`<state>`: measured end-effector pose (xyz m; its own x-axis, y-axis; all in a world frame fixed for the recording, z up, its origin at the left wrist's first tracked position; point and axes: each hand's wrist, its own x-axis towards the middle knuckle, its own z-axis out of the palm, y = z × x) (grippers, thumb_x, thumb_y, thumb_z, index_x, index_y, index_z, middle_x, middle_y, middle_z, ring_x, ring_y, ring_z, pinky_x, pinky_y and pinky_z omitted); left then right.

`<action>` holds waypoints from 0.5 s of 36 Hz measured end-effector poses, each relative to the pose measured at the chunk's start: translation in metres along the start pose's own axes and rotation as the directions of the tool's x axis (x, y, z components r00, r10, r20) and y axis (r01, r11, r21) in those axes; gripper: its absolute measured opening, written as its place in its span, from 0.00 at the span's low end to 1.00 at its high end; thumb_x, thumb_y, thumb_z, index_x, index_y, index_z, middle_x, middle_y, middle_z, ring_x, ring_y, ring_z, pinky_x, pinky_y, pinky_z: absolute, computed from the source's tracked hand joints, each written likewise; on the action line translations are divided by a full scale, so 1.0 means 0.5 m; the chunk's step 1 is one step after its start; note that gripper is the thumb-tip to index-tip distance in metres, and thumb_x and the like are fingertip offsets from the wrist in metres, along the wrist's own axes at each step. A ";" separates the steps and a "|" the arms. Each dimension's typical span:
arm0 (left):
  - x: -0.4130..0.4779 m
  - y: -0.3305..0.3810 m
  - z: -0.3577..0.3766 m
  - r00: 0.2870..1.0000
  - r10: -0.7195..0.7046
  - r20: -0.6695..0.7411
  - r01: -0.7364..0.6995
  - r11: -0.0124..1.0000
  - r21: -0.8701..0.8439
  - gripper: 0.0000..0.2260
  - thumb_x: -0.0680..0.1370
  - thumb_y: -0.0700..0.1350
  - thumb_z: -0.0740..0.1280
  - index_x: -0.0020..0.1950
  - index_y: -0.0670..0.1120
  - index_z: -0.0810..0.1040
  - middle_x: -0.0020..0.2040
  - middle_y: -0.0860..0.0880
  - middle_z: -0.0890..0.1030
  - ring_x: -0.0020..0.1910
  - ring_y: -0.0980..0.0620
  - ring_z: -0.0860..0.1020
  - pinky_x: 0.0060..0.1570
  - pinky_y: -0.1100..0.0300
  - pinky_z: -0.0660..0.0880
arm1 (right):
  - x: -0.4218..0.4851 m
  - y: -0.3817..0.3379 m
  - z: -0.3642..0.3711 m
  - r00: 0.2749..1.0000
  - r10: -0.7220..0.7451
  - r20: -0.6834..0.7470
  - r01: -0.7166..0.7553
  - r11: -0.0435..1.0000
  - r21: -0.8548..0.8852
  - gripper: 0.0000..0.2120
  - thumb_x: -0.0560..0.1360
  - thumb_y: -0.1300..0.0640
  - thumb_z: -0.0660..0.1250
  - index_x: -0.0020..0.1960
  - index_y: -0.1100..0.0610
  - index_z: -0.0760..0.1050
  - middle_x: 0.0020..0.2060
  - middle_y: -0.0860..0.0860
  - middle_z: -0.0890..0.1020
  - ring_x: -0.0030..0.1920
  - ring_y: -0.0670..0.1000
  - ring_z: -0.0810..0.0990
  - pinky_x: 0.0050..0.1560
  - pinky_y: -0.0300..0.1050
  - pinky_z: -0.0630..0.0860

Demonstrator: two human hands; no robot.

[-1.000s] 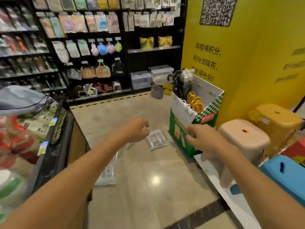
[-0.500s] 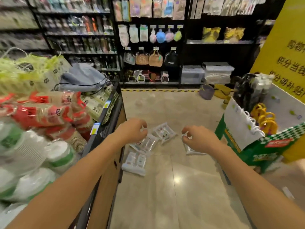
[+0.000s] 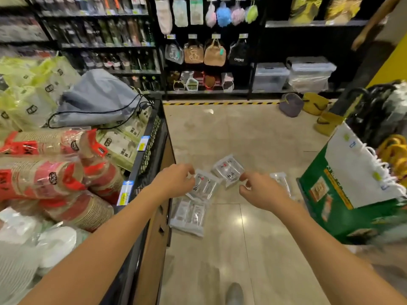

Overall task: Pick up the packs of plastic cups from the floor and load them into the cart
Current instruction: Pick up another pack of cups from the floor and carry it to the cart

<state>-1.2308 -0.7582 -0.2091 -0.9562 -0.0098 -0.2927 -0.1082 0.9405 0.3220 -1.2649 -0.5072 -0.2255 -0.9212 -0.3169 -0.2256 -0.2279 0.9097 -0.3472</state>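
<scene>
arms outstretched, left hand (image 3: 174,180) and right hand (image 3: 263,191) over the cup packs (image 3: 228,170), fingers (image 3: 186,171) loosely curled, empty

Warm overhead light brightens the glossy floor (image 3: 242,137), leaving a white glare spot near the middle and a fainter one farther off. The far shelves (image 3: 99,45) sit dim, lines bow toward the edges, and the green box (image 3: 343,219) at near right is motion-blurred.
</scene>
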 end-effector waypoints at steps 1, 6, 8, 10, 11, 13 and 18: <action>0.028 -0.008 0.006 1.000 -0.002 0.008 0.002 1.000 -0.002 0.18 0.78 0.54 0.59 0.66 0.51 0.74 0.60 0.48 0.80 0.55 0.46 0.79 0.54 0.48 0.78 | 0.026 0.005 0.005 1.000 0.007 0.003 -0.007 1.000 0.006 0.18 0.76 0.47 0.60 0.64 0.48 0.75 0.54 0.51 0.83 0.59 0.57 0.78 0.61 0.54 0.74; 0.169 -0.045 0.049 0.999 -0.025 0.040 0.025 1.000 -0.018 0.18 0.80 0.52 0.60 0.68 0.50 0.73 0.60 0.47 0.80 0.55 0.45 0.79 0.54 0.48 0.78 | 0.165 0.036 0.045 0.999 0.015 0.033 -0.016 0.999 0.048 0.18 0.77 0.48 0.61 0.66 0.49 0.74 0.56 0.50 0.83 0.59 0.56 0.79 0.59 0.54 0.75; 0.231 -0.060 0.069 0.999 -0.031 0.036 0.032 0.999 -0.031 0.17 0.80 0.51 0.60 0.68 0.50 0.73 0.58 0.48 0.81 0.53 0.45 0.79 0.53 0.47 0.78 | 0.228 0.053 0.072 0.999 0.020 0.050 -0.024 0.997 0.075 0.19 0.78 0.47 0.60 0.67 0.49 0.72 0.56 0.50 0.82 0.59 0.56 0.78 0.56 0.53 0.76; 0.291 -0.079 0.095 0.999 -0.045 0.024 0.046 0.998 -0.053 0.17 0.79 0.50 0.61 0.67 0.48 0.74 0.57 0.47 0.80 0.53 0.44 0.79 0.52 0.47 0.78 | 0.293 0.070 0.105 0.997 0.025 0.079 -0.033 0.995 0.093 0.20 0.78 0.46 0.60 0.68 0.48 0.70 0.57 0.51 0.81 0.59 0.58 0.78 0.55 0.54 0.76; 0.319 -0.090 0.111 0.998 -0.055 0.018 0.056 0.996 -0.072 0.17 0.79 0.49 0.61 0.67 0.47 0.73 0.55 0.46 0.80 0.52 0.43 0.79 0.51 0.47 0.78 | 0.323 0.077 0.122 0.995 0.024 0.093 -0.033 0.994 0.102 0.20 0.78 0.46 0.60 0.68 0.48 0.70 0.58 0.52 0.81 0.59 0.59 0.78 0.55 0.55 0.76; 0.375 -0.112 0.145 0.997 -0.077 0.013 0.078 0.991 -0.105 0.17 0.79 0.47 0.61 0.68 0.46 0.73 0.54 0.45 0.80 0.51 0.43 0.79 0.49 0.50 0.77 | 0.379 0.092 0.165 0.991 0.033 0.127 -0.049 0.991 0.127 0.20 0.78 0.46 0.60 0.69 0.47 0.69 0.57 0.53 0.81 0.59 0.59 0.78 0.55 0.55 0.76; 0.503 -0.182 0.243 0.993 -0.116 0.004 0.115 0.976 -0.186 0.23 0.79 0.42 0.63 0.75 0.49 0.67 0.56 0.45 0.76 0.51 0.47 0.77 0.48 0.57 0.71 | 0.512 0.117 0.284 0.976 0.045 0.212 -0.080 0.984 0.157 0.21 0.80 0.47 0.60 0.72 0.48 0.67 0.57 0.53 0.81 0.61 0.58 0.77 0.55 0.53 0.75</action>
<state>-1.4285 -0.8052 -0.4214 -0.9361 -0.1180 -0.3313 -0.2661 0.8537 0.4477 -1.4691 -0.5734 -0.4328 -0.8427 -0.3250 -0.4292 -0.1012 0.8786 -0.4667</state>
